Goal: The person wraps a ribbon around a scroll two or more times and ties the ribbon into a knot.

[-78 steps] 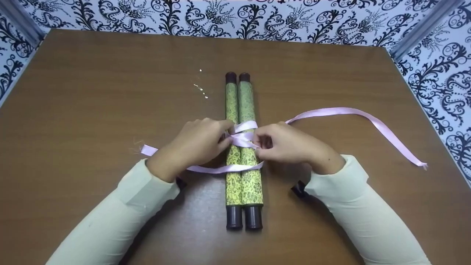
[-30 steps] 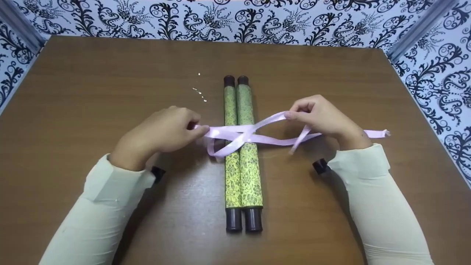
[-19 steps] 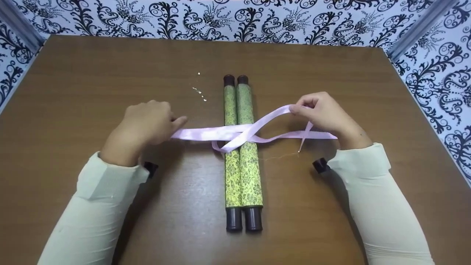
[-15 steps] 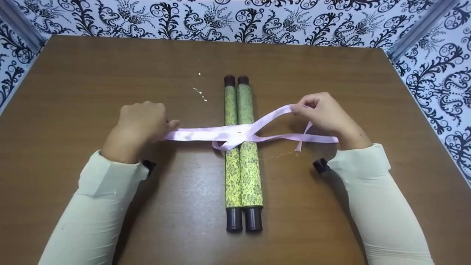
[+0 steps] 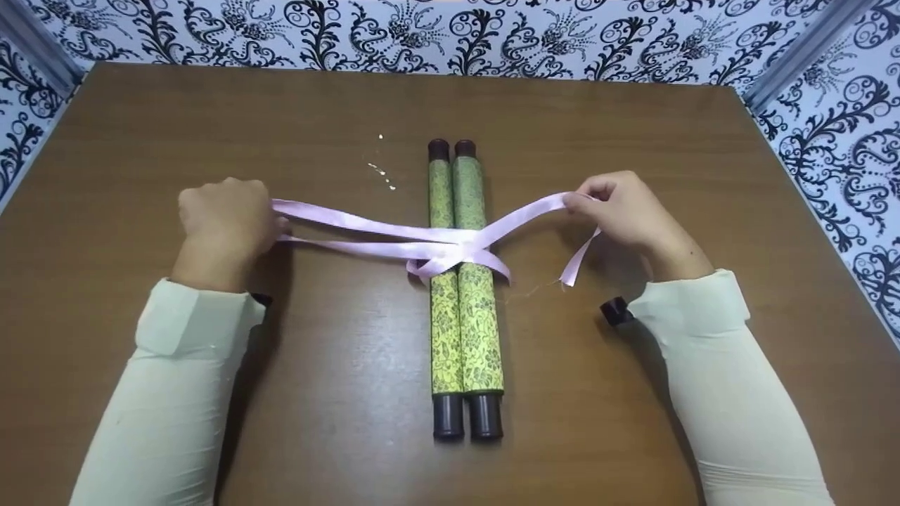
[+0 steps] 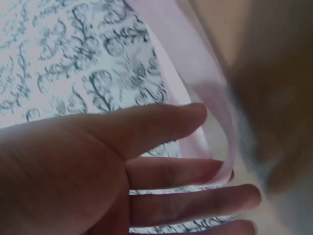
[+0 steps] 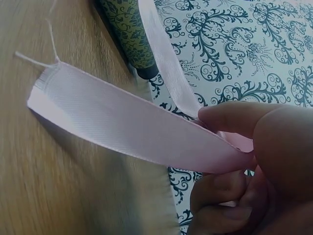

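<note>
Two yellow-green patterned rolls with dark end caps, like rolled scrolls (image 5: pixel 481 330), lie side by side on the table. A pink satin ribbon (image 5: pixel 351 249) crosses and wraps round their middle. Left of the rolls, my left hand (image 5: pixel 228 221) carries a loop of it; in the left wrist view the ribbon (image 6: pixel 183 54) passes round the index finger, the fingers extended and the thumb apart from them. To the right, my right hand (image 5: pixel 626 211) pinches another stretch of ribbon between thumb and fingers. The frayed tail (image 7: pixel 117 120) hangs from that pinch in the right wrist view.
The brown wooden table (image 5: pixel 211 126) meets black-and-white patterned panels (image 5: pixel 492 39) at the back and sides. Small pale flecks (image 5: pixel 380 169) lie left of the rolls' far ends. Dark wrist cameras (image 5: pixel 616 311) show beneath the cuffs.
My left hand has moved away to the left, drawing out a loop of ribbon. The lower ribbon tail on the right has shortened toward the rolls. My right hand has moved slightly.
</note>
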